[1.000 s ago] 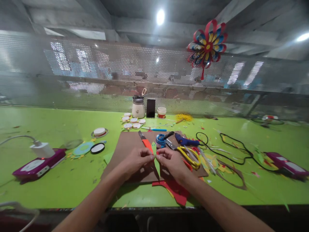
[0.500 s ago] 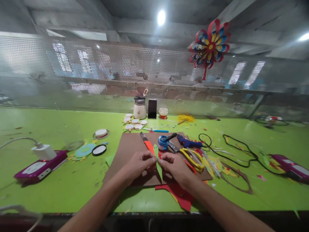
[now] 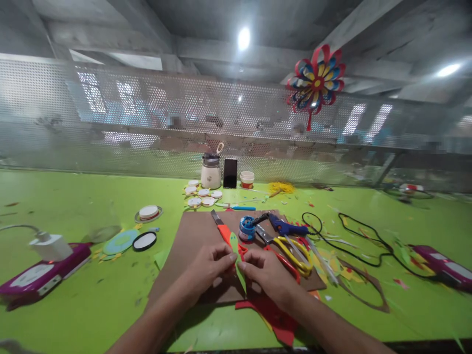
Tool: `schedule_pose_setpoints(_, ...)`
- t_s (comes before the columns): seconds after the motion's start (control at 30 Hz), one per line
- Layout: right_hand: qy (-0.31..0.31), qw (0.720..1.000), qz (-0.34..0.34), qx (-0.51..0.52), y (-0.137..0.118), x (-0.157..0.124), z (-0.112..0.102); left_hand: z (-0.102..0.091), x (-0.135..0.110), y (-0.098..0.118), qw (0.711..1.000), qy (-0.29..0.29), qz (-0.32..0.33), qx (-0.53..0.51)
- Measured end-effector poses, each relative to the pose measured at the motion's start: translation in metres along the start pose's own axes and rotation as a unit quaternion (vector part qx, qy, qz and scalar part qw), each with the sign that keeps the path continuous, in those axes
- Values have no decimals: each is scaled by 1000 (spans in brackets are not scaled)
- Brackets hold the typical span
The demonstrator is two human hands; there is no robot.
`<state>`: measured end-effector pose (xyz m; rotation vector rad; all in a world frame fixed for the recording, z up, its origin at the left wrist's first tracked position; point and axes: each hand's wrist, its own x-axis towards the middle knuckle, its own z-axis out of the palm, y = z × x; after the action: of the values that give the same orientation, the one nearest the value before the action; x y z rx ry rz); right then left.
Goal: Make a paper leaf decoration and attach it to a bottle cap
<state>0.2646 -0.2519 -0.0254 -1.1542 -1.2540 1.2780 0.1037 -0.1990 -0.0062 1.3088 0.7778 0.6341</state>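
Between my two hands is a narrow green paper cutout (image 3: 233, 243) with two small dark dots near its rounded top and a pointed lower end. The thumb and fingers of my left hand (image 3: 210, 265) pinch its left edge. My right hand (image 3: 267, 273) pinches the right edge at about the same height. Both hands are over a brown cardboard sheet (image 3: 177, 255). Just beyond them lie an orange-handled utility knife (image 3: 223, 231), an open blue jar (image 3: 247, 229) and yellow-handled scissors (image 3: 291, 248). Red sheet material (image 3: 282, 324) lies below my right hand.
A blue glue gun (image 3: 287, 226) with a black cord sits right of the jar. Purple power strips (image 3: 44, 278) stand left and right. At the back are a white bottle (image 3: 211, 174), a phone (image 3: 230, 173) and a cup (image 3: 247, 180). Paper scraps (image 3: 350, 268) litter the right.
The view has tilted up slightly, so the table things appear lower. Both hands keep their pinch on the green cutout, with little change in their position.
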Motion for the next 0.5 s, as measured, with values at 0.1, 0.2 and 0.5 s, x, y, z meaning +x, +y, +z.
schedule_pose_setpoints(0.1,9,1000,0,-7,-1,0,0,2,-1,0,1000,-5,-2,9)
schedule_pose_setpoints(0.2,11,1000,5,-13,-2,-1,1,2,-2,-1,1000,-11,10,3)
schedule_pose_setpoints(0.5,26,999,1,-27,-8,-2,5,2,-2,2,999,-21,25,36)
